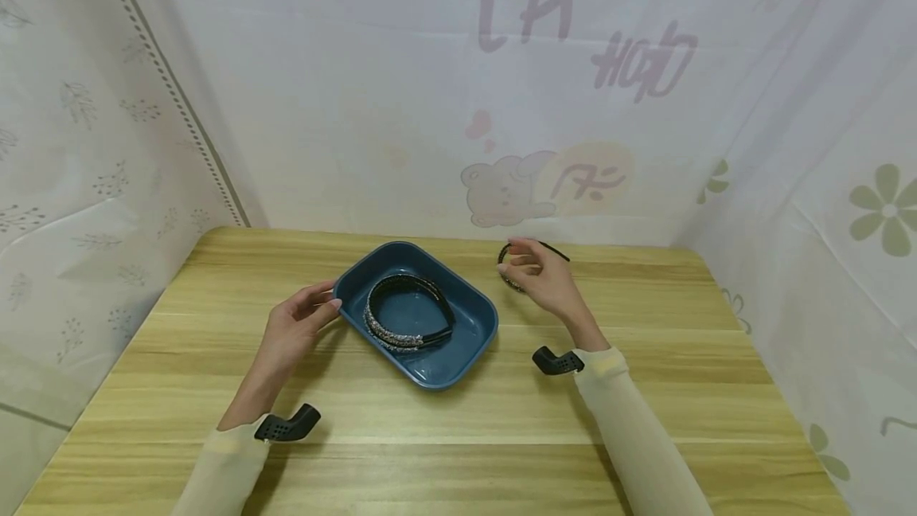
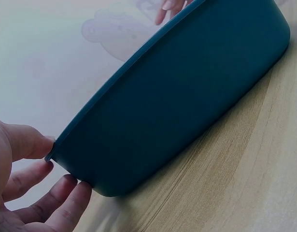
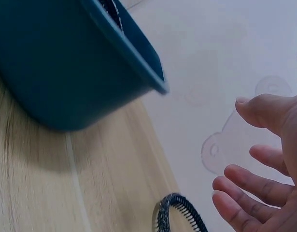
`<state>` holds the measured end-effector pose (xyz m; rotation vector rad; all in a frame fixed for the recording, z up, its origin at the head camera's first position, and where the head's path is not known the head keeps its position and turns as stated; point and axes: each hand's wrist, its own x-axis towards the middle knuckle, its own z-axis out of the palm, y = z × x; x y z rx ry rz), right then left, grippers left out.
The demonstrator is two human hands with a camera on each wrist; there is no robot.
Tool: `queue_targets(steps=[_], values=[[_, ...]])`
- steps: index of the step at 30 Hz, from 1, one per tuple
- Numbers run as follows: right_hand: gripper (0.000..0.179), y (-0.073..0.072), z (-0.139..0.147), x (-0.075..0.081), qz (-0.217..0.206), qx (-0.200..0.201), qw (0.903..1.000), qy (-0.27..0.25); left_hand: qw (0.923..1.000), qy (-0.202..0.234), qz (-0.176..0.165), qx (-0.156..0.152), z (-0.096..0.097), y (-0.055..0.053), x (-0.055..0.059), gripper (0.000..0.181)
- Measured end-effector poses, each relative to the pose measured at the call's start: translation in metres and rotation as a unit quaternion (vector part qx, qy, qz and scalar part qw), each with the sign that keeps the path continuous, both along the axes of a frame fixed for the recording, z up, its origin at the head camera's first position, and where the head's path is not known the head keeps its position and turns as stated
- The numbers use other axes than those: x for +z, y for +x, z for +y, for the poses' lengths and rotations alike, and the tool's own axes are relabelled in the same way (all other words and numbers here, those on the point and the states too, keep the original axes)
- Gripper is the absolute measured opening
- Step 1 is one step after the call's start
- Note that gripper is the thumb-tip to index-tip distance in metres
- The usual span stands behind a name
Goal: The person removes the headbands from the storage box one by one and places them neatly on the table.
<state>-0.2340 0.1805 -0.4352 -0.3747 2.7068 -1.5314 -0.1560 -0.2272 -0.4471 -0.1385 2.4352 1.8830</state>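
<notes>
Left hand [image 1: 297,325] is pinching the corner rim of the blue tub [image 1: 469,341], thumb on the lip, fingertips under it and against the outer wall. Right hand [image 1: 544,277] has thumb and fingers apart, nothing visible between them. It's over the loose headband [image 3: 163,212], which sits near the back edge of the counter [image 1: 401,452], right of the tub. Inside the tub: glittery headbands [image 1: 390,337], look like two stacked, can't be sure.

Risks:
- Loose headband is thin and close to the back cloth [image 1: 358,142]. A clumsy poke could push it back into the cloth or off the edge.
- Inner side has comb teeth; could snag fingers or the other bands if it gets dropped on them.
- Left grip is one corner only. Pull or lift there and the tub could swivel or tip, sliding the stack. Can't tell if that corner is fully down.
</notes>
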Motion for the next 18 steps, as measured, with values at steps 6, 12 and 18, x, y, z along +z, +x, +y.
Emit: queue_targets(steps=[6,12,18], values=[[0.062,0.004,-0.01,0.009,-0.007,0.031,0.9994,-0.015,1.0,-0.005,0.002,-0.001,0.0,0.0,0.001,0.053],[0.066,0.008,-0.022,0.015,-0.03,0.05,0.9982,-0.016,1.0,-0.005,0.002,-0.001,0.0,0.001,0.001,0.053],[0.065,0.012,-0.031,0.022,-0.023,0.06,0.9979,-0.009,1.0,-0.002,0.0,0.001,0.001,0.0,0.001,0.053]])
